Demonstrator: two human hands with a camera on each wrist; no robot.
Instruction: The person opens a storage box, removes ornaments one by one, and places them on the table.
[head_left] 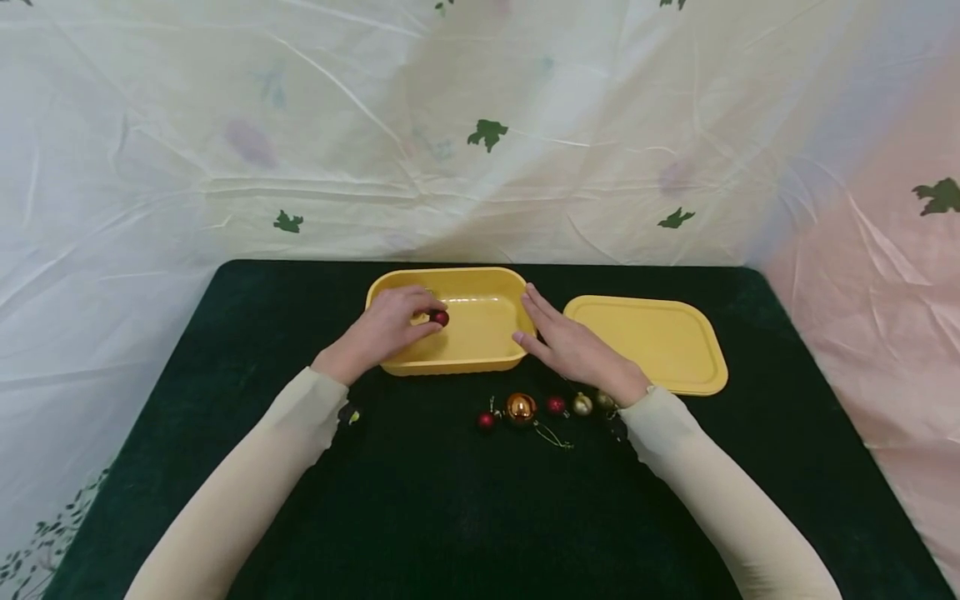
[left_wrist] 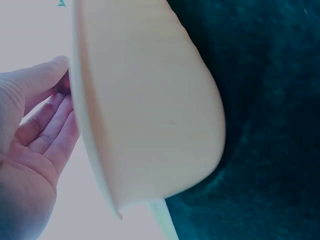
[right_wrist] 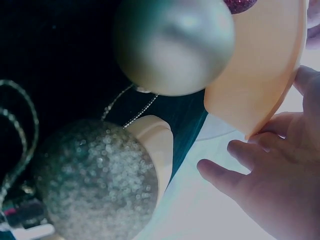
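Observation:
My left hand (head_left: pixel 393 321) pinches a small red bauble (head_left: pixel 440 317) between thumb and fingers, over the left half of a yellow box (head_left: pixel 480 337). In the left wrist view the box's rim partly hides that bauble (left_wrist: pixel 63 86). At the box's right end, my right hand (head_left: pixel 576 343) lies against the rim with its fingers extended, holding nothing. In front of the box lie several baubles: a red one (head_left: pixel 486 421), a shiny orange one (head_left: pixel 521 408), another red one (head_left: pixel 557 405) and a gold one (head_left: pixel 582 404).
A flat yellow lid (head_left: pixel 652 343) lies right of the box, partly behind my right forearm. A glittery bauble (right_wrist: pixel 100 180) is near my right wrist. Dark green cloth (head_left: pixel 450 500) covers the table, and a pale printed curtain (head_left: pixel 480 192) hangs behind.

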